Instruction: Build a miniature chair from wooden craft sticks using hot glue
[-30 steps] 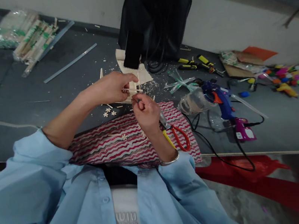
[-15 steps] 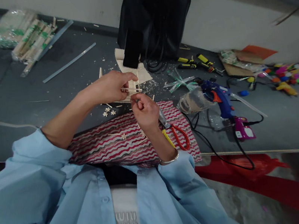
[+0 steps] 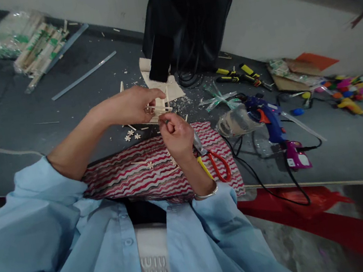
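Observation:
My left hand [image 3: 133, 104] is closed on a small frame of thin wooden sticks [image 3: 162, 107], held just above the grey table [image 3: 19, 111]. My right hand [image 3: 176, 133] is curled in a pinch right below the frame, its fingertips against it; what they pinch is too small to make out. Both hands hover over the far edge of a red, white and black striped cloth [image 3: 139, 172]. Red-and-yellow-handled scissors [image 3: 214, 165] lie on the cloth beside my right wrist.
A black bag [image 3: 194, 19] and a dark phone [image 3: 159, 59] stand behind the hands. A blue glue gun [image 3: 268, 117] with black cable lies to the right, beyond it yellow-handled tools [image 3: 244, 75] and colourful bits. Packs of sticks [image 3: 29, 43] lie far left.
Almost nothing: both hands stay at the stick frame, with only slight finger movement and a small shift of the camera.

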